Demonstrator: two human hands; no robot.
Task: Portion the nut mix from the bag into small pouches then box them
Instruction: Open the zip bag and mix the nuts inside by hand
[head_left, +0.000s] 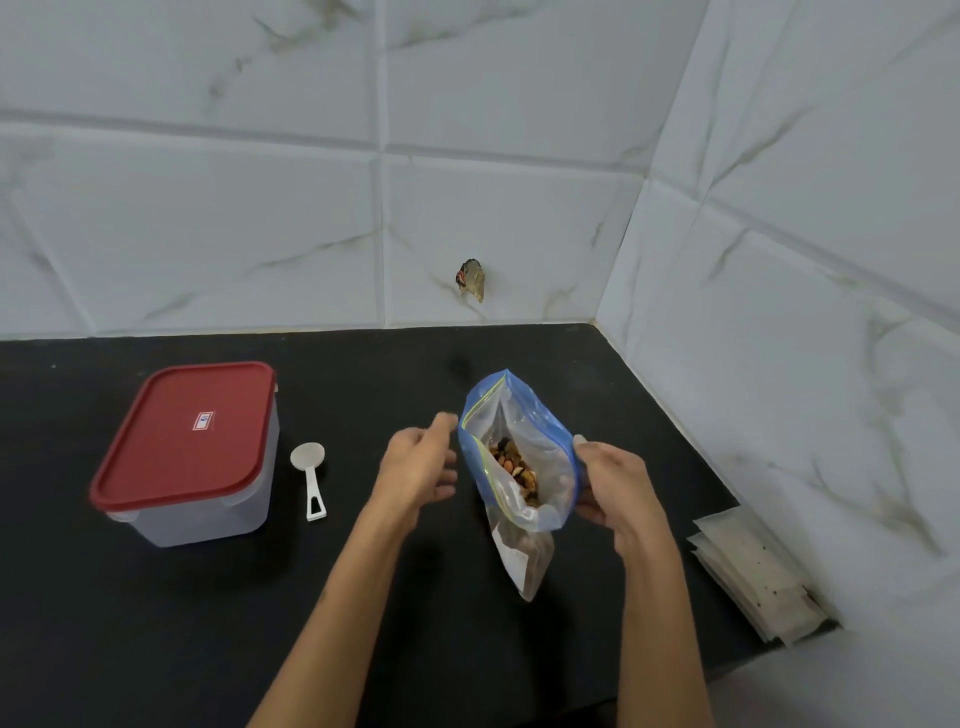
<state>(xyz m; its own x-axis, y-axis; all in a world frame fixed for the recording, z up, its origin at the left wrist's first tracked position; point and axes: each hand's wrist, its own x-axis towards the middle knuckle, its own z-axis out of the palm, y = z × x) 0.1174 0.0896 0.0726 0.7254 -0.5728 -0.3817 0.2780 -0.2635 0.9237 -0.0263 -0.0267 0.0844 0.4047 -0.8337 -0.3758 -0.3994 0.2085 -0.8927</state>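
While the right hand (618, 486) pinches the blue-edged rim of a clear plastic zip bag (519, 467) of nut mix, holding its mouth open above the black counter (156, 623), the left hand (421, 462) hovers beside it, fingers loosely curled, holding nothing. Portioning looks unstarted: the white plastic scoop (310, 475) lies untouched, the flat translucent pouches (758, 577) sit stacked by the right wall, and the red-lidded clear box (187, 452) remains closed.
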